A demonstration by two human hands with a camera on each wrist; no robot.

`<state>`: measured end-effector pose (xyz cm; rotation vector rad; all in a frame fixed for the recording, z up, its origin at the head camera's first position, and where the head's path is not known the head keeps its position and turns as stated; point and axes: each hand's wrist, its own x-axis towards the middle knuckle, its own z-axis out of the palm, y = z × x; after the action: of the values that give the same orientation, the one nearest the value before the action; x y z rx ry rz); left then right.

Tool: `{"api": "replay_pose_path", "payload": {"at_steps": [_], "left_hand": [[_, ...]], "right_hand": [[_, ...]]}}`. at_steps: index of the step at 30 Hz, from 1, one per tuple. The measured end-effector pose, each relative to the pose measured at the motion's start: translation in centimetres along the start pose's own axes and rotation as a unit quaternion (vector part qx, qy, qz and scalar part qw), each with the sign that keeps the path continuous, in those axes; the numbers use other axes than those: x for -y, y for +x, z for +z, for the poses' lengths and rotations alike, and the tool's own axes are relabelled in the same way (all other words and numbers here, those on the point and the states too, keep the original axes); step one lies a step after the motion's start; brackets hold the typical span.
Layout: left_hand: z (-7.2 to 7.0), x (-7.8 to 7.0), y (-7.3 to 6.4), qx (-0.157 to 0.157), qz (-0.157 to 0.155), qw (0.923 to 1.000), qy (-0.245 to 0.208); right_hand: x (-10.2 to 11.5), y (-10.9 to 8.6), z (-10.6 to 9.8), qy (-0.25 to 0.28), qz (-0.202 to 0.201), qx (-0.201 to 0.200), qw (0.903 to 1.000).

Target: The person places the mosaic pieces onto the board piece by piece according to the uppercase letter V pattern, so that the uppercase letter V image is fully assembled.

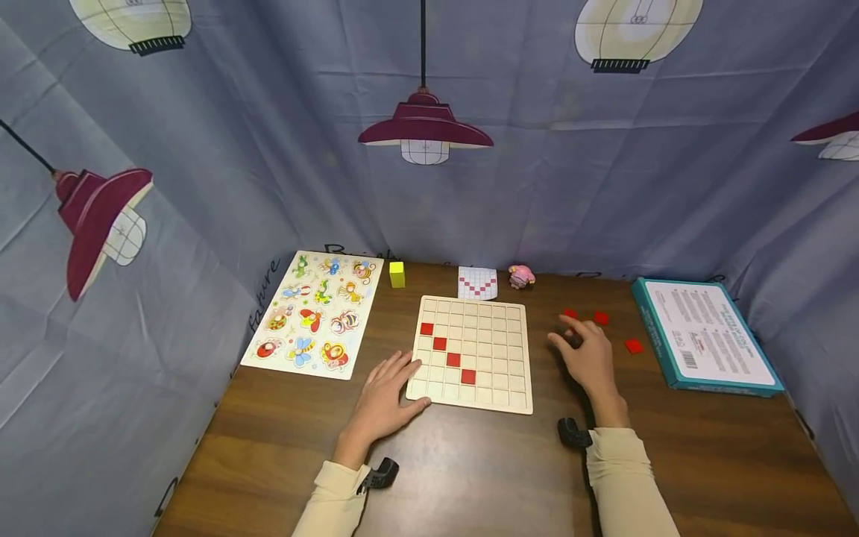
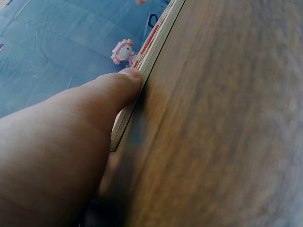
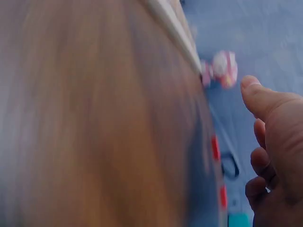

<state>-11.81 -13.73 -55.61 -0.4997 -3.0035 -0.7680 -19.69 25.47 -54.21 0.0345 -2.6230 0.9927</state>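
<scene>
Tabletop [image 1: 483, 477] with a dark wood grain carries a pale grid board [image 1: 498, 347], flat between the two hands; it looks wooden, so probably stiff and light, best held by its rim. The left hand [image 1: 382, 399] rests at the board's near left corner, thumb spread from the other fingers and touching the edge, which should suffice against sliding. The right hand [image 1: 590, 358] hovers past the board's right side, thumb and forefinger apart, nothing between them. Smallest are the red squares [image 1: 453, 359]: four lie diagonally on the grid, three loose near the right hand, the closest by its fingertips, contact unclear. They seem thin, rigid, light, perhaps slick; a pinch on opposite edges would suit.
</scene>
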Motion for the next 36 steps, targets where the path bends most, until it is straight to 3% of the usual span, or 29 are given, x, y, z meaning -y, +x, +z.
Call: {"api": "replay_pose_path", "payload": {"at_steps": [10, 16, 24, 30, 36], "left_hand": [[0.2, 0.0, -0.1, -0.009, 0.007, 0.9999, -0.004], [0.2, 0.1, -0.1, -0.013, 0.006, 0.9999, 0.000], [0.0, -0.1, -0.2, -0.011, 0.006, 0.9999, -0.011], [-0.1, -0.2, -0.2, -0.010, 0.007, 0.9999, -0.008], [0.0, -0.2, -0.2, -0.010, 0.002, 0.9999, -0.005]], "right_hand": [[-4.5, -3.0, -3.4, -0.042, 0.110, -0.073, 0.9903], [-6.0, -4.5, -4.1, -0.073, 0.155, -0.071, 0.9827], [-6.5, -4.6, -4.5, -0.101, 0.179, -0.039, 0.9778], [-6.2, -4.6, -4.6, -0.138, 0.165, -0.015, 0.9765], [-6.0, -4.7, -4.6, -0.111, 0.159, -0.015, 0.9809]]}}
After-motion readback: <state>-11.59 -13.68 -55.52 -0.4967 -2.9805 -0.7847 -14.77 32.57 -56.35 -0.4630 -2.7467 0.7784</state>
